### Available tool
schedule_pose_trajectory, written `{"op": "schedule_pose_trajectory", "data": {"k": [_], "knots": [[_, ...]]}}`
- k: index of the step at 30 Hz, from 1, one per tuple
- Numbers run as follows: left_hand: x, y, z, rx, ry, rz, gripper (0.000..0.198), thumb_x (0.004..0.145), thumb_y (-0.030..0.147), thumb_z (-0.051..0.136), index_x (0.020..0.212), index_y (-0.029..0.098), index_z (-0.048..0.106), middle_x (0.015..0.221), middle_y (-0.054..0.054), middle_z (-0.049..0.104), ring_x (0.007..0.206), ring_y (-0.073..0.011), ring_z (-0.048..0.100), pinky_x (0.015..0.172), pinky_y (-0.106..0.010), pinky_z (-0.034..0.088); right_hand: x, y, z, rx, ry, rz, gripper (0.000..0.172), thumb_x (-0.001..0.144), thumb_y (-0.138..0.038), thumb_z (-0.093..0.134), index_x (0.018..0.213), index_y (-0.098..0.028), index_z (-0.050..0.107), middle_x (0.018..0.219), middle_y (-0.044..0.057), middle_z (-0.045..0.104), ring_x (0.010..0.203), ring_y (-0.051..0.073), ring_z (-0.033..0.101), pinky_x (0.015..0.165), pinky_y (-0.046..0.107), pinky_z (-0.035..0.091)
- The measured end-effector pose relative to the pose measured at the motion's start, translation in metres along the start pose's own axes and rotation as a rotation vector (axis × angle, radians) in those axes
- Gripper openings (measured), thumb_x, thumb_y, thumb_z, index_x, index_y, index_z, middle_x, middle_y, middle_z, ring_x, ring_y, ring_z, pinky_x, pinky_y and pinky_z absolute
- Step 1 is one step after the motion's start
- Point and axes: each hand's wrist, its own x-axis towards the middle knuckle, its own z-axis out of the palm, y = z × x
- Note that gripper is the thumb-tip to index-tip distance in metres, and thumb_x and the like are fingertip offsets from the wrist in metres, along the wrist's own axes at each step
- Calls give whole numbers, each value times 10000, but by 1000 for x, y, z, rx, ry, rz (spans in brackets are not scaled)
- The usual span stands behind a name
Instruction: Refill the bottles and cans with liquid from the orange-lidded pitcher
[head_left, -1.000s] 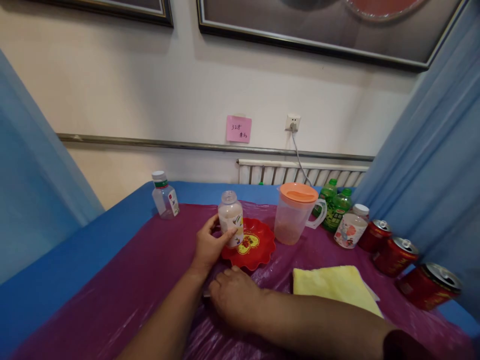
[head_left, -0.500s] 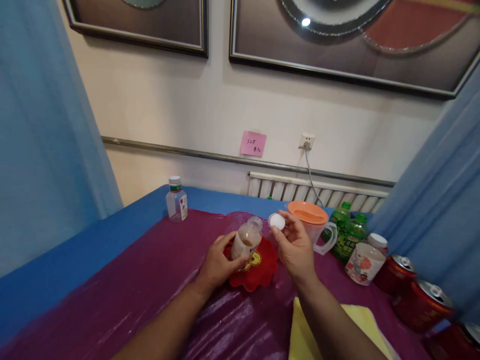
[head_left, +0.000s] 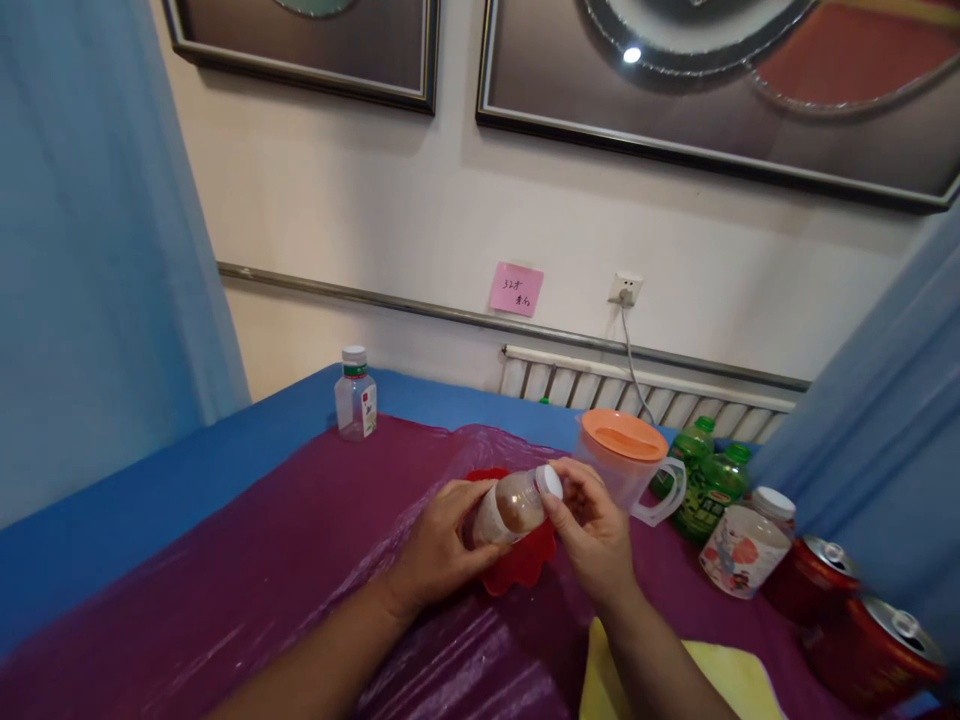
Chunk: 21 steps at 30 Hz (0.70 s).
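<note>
Wrapped around a small clear plastic bottle (head_left: 517, 505) with brownish contents is my left hand (head_left: 442, 540). The bottle is tilted with its mouth toward the right. My right hand (head_left: 596, 525) pinches a white cap (head_left: 549, 481) between thumb and fingers, and the cap sits over the bottle's mouth. Whether it is threaded on, I cannot tell. Below the bottle lies a red scalloped dish (head_left: 529, 562), partly covered by the bottle and my left hand.
A clear pitcher (head_left: 604, 475) with an orange lid stands behind my right hand. Farther right are green bottles (head_left: 705, 495), a white-capped jar (head_left: 748, 545) and red cans (head_left: 870, 650). A yellow cloth (head_left: 724, 670) lies under my right forearm. Another bottle (head_left: 355, 400) stands at back left.
The white cap was held apart from the open bottle and is now on its mouth. My left hand has tipped the bottle farther toward the right.
</note>
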Motion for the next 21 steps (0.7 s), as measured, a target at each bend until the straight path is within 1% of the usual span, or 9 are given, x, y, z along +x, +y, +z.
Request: {"op": "schedule_pose_trajectory", "data": {"k": [2, 5, 8, 11, 15, 21], "knots": [[0, 0, 0, 3, -7, 5, 576, 736, 319, 810, 1285, 299, 637, 1228, -54, 718, 1108, -275, 674, 999, -418, 522, 0, -2, -3, -84, -13, -92, 312, 870, -336, 750, 1164, -238, 721, 1228, 103, 674, 1134, 243, 648, 948, 383, 551], [-1, 0, 0, 11, -20, 11, 578, 742, 331, 812, 1288, 296, 628, 1241, -57, 713, 1119, -274, 667, 1013, -424, 515, -1, -5, -8, -224, -64, -205, 356, 911, -290, 701, 1266, -259, 689, 1255, 104, 668, 1183, 246, 633, 1012, 413, 520], [0, 0, -1, 16, -34, 43, 563, 757, 322, 799, 1290, 283, 620, 1244, -59, 712, 1125, -267, 660, 1019, -423, 509, 0, -5, -12, -344, -103, -327, 405, 937, -240, 658, 1340, -277, 643, 1271, 98, 668, 1181, 244, 629, 1001, 428, 517], [0, 0, -2, 34, -26, 82, 566, 766, 306, 788, 1301, 263, 610, 1251, -60, 709, 1126, -259, 657, 1020, -415, 506, 0, -4, -13, -390, -107, -433, 411, 951, -184, 623, 1351, -280, 624, 1252, 86, 683, 1180, 238, 619, 1003, 441, 506], [-1, 0, -2, 62, -26, 110, 572, 767, 307, 794, 1303, 252, 604, 1249, -60, 713, 1117, -253, 662, 1021, -411, 506, 0, -3, -12, -401, -120, -493, 465, 965, -134, 575, 1403, -289, 575, 1296, 82, 672, 1231, 234, 596, 1031, 449, 488], [0, 0, -2, 78, -25, 123, 553, 765, 316, 792, 1284, 245, 614, 1220, -67, 723, 1093, -260, 669, 996, -416, 516, -1, -3, -13, -424, -145, -486, 471, 978, -128, 540, 1413, -305, 565, 1317, 78, 649, 1252, 228, 575, 1042, 442, 479]]}}
